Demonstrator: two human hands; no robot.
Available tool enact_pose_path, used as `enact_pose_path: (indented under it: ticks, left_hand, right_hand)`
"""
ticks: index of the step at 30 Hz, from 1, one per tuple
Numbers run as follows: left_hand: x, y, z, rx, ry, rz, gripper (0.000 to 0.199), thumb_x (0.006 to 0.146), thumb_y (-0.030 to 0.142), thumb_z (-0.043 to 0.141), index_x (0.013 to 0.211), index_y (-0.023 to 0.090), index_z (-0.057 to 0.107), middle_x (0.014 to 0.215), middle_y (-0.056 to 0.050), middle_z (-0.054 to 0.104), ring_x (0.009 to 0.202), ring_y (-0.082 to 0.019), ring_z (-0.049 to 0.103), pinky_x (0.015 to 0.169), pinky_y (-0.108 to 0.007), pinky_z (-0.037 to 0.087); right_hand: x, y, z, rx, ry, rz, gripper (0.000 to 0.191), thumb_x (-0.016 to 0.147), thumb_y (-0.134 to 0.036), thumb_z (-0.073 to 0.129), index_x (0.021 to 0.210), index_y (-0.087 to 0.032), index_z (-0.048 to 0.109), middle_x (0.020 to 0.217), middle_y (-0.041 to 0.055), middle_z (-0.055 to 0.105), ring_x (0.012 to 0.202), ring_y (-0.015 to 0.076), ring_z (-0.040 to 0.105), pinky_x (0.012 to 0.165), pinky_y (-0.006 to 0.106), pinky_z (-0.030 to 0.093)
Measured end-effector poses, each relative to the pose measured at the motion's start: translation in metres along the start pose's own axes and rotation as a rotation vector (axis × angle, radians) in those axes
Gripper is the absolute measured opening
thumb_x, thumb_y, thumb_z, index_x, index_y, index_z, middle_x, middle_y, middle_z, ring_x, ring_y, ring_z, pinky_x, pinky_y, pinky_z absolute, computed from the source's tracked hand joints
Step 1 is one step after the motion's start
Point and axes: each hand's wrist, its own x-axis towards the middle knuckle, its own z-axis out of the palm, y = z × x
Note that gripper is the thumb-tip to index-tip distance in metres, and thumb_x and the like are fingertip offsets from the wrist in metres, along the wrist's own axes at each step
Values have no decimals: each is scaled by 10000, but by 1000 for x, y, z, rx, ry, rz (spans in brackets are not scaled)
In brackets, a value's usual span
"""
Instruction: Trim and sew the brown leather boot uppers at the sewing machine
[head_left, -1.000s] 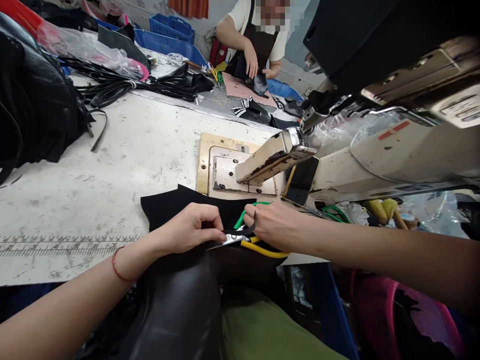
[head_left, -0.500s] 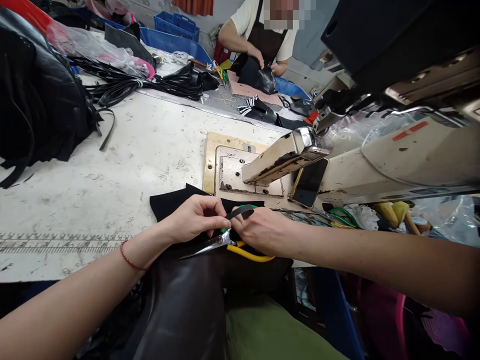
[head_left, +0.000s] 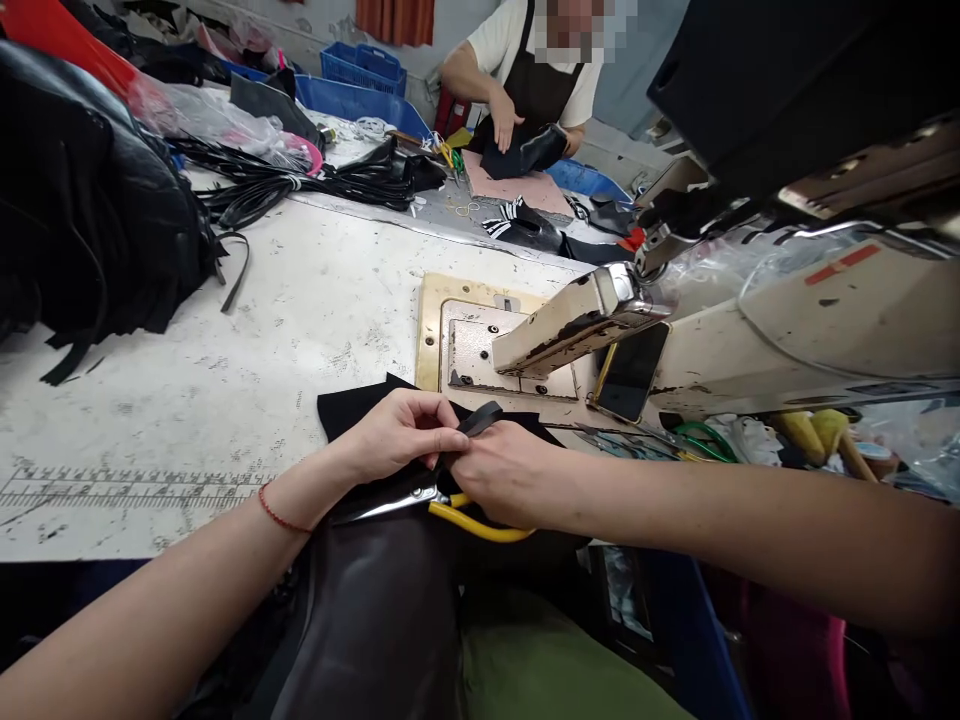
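My left hand [head_left: 405, 435] is closed in a pinch on a narrow black strip [head_left: 481, 417], which curls up over the knuckles of my right hand [head_left: 514, 475]. That right hand is wrapped round a pair of scissors [head_left: 480, 526] with a yellow handle. Their blades point left, below my left hand. Whether the right fingertips also touch the strip is hidden. Beneath both hands lies a black piece of material [head_left: 349, 410] with a pointed edge. Dark brown, leather-like material [head_left: 375, 610] hangs over the table's front edge below the scissors.
A sewing machine's arm [head_left: 555, 325] stands just beyond my hands, with a phone [head_left: 632, 372] beside it. A heap of black pieces [head_left: 112, 200] fills the left, and a ruler scale [head_left: 135, 487] runs along the front. Across the table, a person [head_left: 517, 100] handles black material.
My right hand and the scissors have shifted slightly left and down, tucking closer under the left hand. The green handle part is now hidden. The co-worker's hands have moved on the black material.
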Motion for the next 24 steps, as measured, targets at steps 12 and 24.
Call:
enact_pose_path:
  ticks: [12,24]
  left_hand:
    - [-7,7,-28,107,67,32,348,734,438,741,705,165,527,540,69,545,435,-54,525,457,-168,399]
    - [-8,8,-32,10,150,115,356,734,423,757,723,156,521,603,52,594,426,-39,534,442,-150,409]
  right_hand:
    - [-3,-6,-10,13,130,105,220,737,-227,584,928,-119,590,843,99,592,678,212,584,519,289,397]
    - [12,-21,-12,-73,159,88,148,777,-166,531,901,-114,594,793,106,585,690,222,585,531,302,407]
